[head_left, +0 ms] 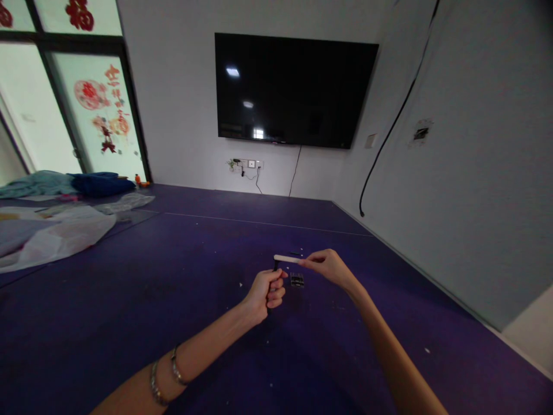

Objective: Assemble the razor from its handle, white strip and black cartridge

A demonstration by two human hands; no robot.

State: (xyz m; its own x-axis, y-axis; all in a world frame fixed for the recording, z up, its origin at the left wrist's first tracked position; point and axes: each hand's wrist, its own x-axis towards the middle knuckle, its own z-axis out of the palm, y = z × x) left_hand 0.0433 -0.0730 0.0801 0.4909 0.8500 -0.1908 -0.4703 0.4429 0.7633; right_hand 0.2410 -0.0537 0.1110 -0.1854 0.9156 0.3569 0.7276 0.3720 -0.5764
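Observation:
My left hand (pixel 268 293) is closed around a thin black rod (pixel 275 265), whose upper end sticks out above the fist and whose lower end shows just below. Between thumb and fingers, my right hand (pixel 327 266) pinches one end of a narrow white strip (pixel 287 259). The strip runs level to the left, and its far end meets the top of the black rod. I cannot tell whether it is fixed there. Just beyond the left fist, a small clear pack with dark pieces (pixel 297 280) lies on the purple floor (pixel 194 323).
A thin dark piece (pixel 296 253) and scattered white bits lie on the floor. Clear plastic sheeting (pixel 64 230) and a dark blue cloth (pixel 102 183) are at the left. A television (pixel 294 92) hangs ahead; a black cable (pixel 389 129) dangles along the right wall.

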